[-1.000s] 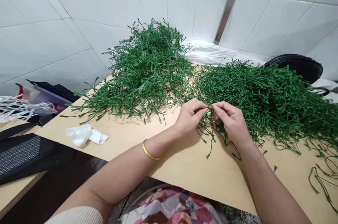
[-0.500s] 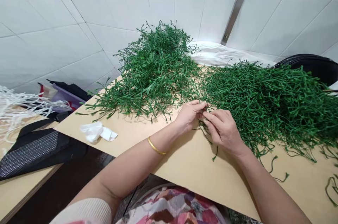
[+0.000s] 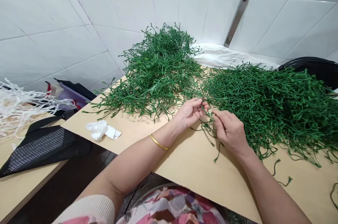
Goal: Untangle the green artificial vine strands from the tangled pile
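A thin green cord (image 3: pixel 202 107) lay in the middle of the frame, pinched between the thumb and fingers of the left hand (image 3: pixel 194 112), whose other fingers were loosely curled. Just beside it, the right hand (image 3: pixel 230 130) had its thumb and forefinger close together at the cords; whether they gripped one could not be told. Loose green strands (image 3: pixel 208 133) hung below both hands. Behind them, one tangled green heap (image 3: pixel 161 65) rose at upper centre and another, the longer heap (image 3: pixel 271 101), spread to the right edge, both on the pale worktop (image 3: pixel 185 167). A crumpled white tissue (image 3: pixel 101 130) lay left of centre. White cords (image 3: pixel 31 102) and black mesh fabric (image 3: pixel 37 150) filled the left edge. White sheeting (image 3: pixel 216 54) and a black case (image 3: pixel 314 71) stood toward the upper right, below a metal strip (image 3: pixel 237 20) on the tiled wall (image 3: pixel 132 9).
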`<state>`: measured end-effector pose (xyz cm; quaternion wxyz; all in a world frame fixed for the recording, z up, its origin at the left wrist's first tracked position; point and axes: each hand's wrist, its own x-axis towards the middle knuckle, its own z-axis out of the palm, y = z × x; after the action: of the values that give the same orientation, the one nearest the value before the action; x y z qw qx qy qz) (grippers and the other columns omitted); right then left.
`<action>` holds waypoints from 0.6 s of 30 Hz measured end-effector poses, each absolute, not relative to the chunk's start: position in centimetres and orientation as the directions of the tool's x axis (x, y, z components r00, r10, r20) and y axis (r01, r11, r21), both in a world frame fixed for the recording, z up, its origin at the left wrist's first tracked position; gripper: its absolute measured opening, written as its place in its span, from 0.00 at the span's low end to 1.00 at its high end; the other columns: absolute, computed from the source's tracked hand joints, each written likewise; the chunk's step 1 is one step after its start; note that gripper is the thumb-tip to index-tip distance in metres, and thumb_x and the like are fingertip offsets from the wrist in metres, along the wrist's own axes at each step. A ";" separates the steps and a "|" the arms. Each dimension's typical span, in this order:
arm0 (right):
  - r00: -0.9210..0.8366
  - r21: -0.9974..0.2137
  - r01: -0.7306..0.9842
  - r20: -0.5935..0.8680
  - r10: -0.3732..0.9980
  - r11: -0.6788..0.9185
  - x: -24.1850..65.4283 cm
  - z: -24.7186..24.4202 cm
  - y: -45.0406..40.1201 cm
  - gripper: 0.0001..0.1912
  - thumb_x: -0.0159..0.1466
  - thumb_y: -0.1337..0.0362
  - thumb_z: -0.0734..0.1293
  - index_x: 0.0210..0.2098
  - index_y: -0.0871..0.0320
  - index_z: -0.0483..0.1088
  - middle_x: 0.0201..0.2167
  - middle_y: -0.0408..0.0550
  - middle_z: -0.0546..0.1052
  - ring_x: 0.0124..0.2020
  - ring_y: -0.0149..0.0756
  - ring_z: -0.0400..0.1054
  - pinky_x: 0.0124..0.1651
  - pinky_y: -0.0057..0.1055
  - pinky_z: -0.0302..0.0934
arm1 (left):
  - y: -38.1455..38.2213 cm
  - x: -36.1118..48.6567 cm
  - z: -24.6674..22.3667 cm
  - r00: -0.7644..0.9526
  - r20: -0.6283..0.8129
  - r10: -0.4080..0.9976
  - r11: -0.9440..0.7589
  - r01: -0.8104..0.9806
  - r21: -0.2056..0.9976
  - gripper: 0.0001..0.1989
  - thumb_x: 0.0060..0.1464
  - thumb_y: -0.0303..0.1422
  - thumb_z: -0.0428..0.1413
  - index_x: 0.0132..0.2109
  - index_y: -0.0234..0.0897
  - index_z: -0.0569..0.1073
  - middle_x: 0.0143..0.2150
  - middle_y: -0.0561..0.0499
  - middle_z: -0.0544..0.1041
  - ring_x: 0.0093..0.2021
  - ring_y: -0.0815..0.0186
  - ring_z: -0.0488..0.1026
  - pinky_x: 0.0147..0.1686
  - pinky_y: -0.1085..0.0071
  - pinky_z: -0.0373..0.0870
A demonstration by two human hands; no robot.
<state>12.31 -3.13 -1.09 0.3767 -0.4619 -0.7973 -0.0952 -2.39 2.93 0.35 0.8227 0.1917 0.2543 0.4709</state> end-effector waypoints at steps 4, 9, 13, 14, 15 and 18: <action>-0.081 -0.389 0.806 0.674 0.734 0.447 12.9 -1.2 -2.8 0.10 0.62 0.66 0.58 0.39 0.60 0.69 0.34 0.51 0.74 0.34 0.35 0.69 0.38 0.33 0.64 | 3.1 -2.7 0.5 0.473 -0.195 0.859 0.491 -0.652 0.579 0.07 0.50 0.19 0.47 0.28 0.32 0.62 0.21 0.52 0.67 0.18 0.77 0.63 0.20 0.80 0.62; 0.136 -0.630 0.696 0.587 0.798 0.344 13.4 -1.2 -2.8 0.11 0.62 0.62 0.58 0.41 0.58 0.67 0.34 0.48 0.73 0.27 0.30 0.69 0.34 0.31 0.63 | 2.5 -1.9 0.1 0.473 -0.229 0.851 0.498 -0.587 0.639 0.07 0.45 0.17 0.49 0.26 0.32 0.63 0.21 0.53 0.68 0.17 0.78 0.61 0.19 0.81 0.58; 0.100 -0.715 0.607 0.501 0.859 0.347 13.2 -1.1 -2.7 0.12 0.60 0.59 0.62 0.40 0.59 0.67 0.31 0.46 0.73 0.29 0.32 0.69 0.33 0.30 0.63 | 2.1 -1.5 0.1 0.461 -0.249 0.851 0.499 -0.565 0.657 0.09 0.43 0.14 0.49 0.27 0.30 0.66 0.23 0.53 0.69 0.17 0.79 0.61 0.19 0.81 0.58; 0.079 -0.729 0.591 0.479 0.875 0.346 13.1 -1.1 -2.7 0.11 0.59 0.59 0.62 0.38 0.59 0.68 0.30 0.46 0.73 0.29 0.32 0.68 0.33 0.30 0.63 | 2.0 -1.5 0.2 0.464 -0.258 0.848 0.505 -0.555 0.661 0.08 0.43 0.14 0.49 0.27 0.29 0.67 0.23 0.52 0.69 0.17 0.78 0.62 0.19 0.81 0.59; 0.052 -0.732 0.585 0.462 0.885 0.348 13.0 -1.0 -2.7 0.11 0.59 0.59 0.62 0.37 0.59 0.68 0.30 0.46 0.73 0.29 0.32 0.68 0.34 0.30 0.63 | 2.0 -1.5 0.2 0.468 -0.260 0.844 0.509 -0.547 0.665 0.08 0.43 0.14 0.49 0.28 0.29 0.68 0.23 0.52 0.69 0.18 0.78 0.62 0.19 0.81 0.60; -0.054 -0.678 0.620 0.464 0.884 0.394 12.7 -1.2 -2.6 0.08 0.58 0.61 0.63 0.34 0.59 0.69 0.31 0.46 0.73 0.30 0.31 0.67 0.34 0.29 0.61 | 2.1 -1.7 0.0 0.499 -0.239 0.833 0.514 -0.536 0.670 0.08 0.44 0.15 0.50 0.30 0.28 0.70 0.23 0.52 0.69 0.19 0.78 0.64 0.21 0.81 0.62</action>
<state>12.73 -2.63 -1.17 0.4389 -0.5296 -0.7101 0.1503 -1.65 2.13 0.03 0.8240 0.2659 0.2790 0.4154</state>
